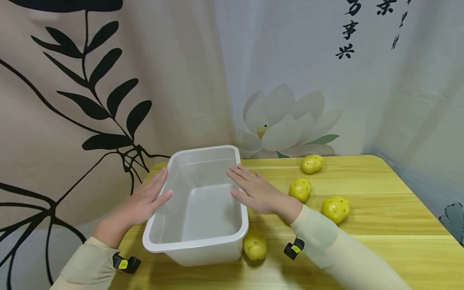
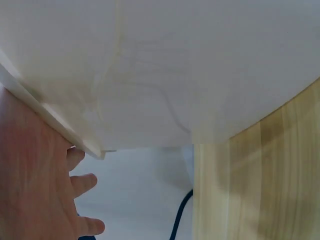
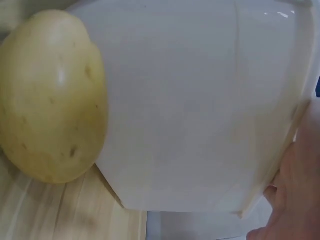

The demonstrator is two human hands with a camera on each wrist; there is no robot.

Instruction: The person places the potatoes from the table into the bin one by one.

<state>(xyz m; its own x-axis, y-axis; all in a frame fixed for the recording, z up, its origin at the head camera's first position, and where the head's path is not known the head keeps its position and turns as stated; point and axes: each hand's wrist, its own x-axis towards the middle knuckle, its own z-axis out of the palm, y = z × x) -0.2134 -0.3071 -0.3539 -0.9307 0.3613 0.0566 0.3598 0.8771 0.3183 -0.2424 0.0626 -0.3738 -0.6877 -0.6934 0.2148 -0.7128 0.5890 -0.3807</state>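
A white plastic bin (image 1: 195, 243) is on the left part of the wood-grain table (image 1: 395, 201), its mouth facing up and its pale floor in view. The left hand (image 1: 145, 201) lies along the bin's left rim, fingers straight and thumb reaching over the edge; it presses flat without closing round anything. The right hand (image 1: 259, 193) does much the same on the opposite rim, fingers extended and their tips over the opening. One yellow potato (image 1: 255, 243) lies just beside the bin's right wall, near the front (the right wrist view shows it large, but I cannot tell whether the two touch). Three others lie farther right: a middle potato (image 1: 300, 190) close behind the right forearm, a right-hand potato (image 1: 335, 209) near the sleeve (image 1: 355, 249), and a far potato (image 1: 312, 164) by the table's back edge. Behind hangs a pale cloth (image 1: 188, 80) printed with black leaves and a lotus (image 1: 286, 125).
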